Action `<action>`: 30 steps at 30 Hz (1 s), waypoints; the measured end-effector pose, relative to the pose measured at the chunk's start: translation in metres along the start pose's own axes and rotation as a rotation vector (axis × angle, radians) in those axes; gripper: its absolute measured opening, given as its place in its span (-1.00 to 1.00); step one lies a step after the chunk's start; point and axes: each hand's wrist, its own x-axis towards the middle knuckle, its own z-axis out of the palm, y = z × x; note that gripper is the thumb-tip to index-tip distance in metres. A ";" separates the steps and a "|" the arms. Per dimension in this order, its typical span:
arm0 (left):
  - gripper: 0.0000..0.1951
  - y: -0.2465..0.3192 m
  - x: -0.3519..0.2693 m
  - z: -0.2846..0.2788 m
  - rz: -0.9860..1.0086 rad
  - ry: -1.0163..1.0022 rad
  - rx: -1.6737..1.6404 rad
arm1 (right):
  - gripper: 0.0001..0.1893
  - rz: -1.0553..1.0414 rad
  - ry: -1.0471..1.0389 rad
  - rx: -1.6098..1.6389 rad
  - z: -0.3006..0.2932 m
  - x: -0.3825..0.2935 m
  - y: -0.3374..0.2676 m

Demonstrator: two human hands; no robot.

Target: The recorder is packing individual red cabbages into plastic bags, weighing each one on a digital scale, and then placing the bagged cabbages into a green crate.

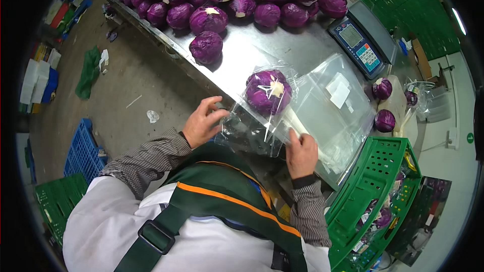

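Observation:
A red cabbage (261,96) with its pale cut stem facing up sits inside a clear plastic bag (249,134) at the front edge of the metal table (236,47). The bag's loose end hangs over that edge towards me. At the bag's left side, my left hand (204,122) has its thumb and forefinger apart with nothing between them. My right hand (302,153) pinches the right side of the loose end between thumb and fingers. Beside the bagged cabbage lies a stack of flat clear bags (329,98) with white paper labels (339,90) on top.
Many loose red cabbages (210,19) are heaped at the table's far side. A digital scale (359,41) stands at the back right. Right of me, a green crate (363,181) holds bagged cabbages (383,217). A blue plastic pallet (83,155) is on the floor at left.

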 end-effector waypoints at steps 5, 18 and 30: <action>-0.76 0.002 0.017 0.007 0.103 0.088 0.016 | -0.76 -0.246 -0.108 0.093 0.013 0.021 0.010; -0.82 -0.007 0.242 -0.047 -0.444 0.277 -1.041 | -0.79 0.672 0.303 1.540 -0.012 0.219 0.061; -0.69 -0.086 0.176 0.001 -0.581 0.389 -0.442 | -0.68 1.043 0.130 1.145 0.084 0.138 0.013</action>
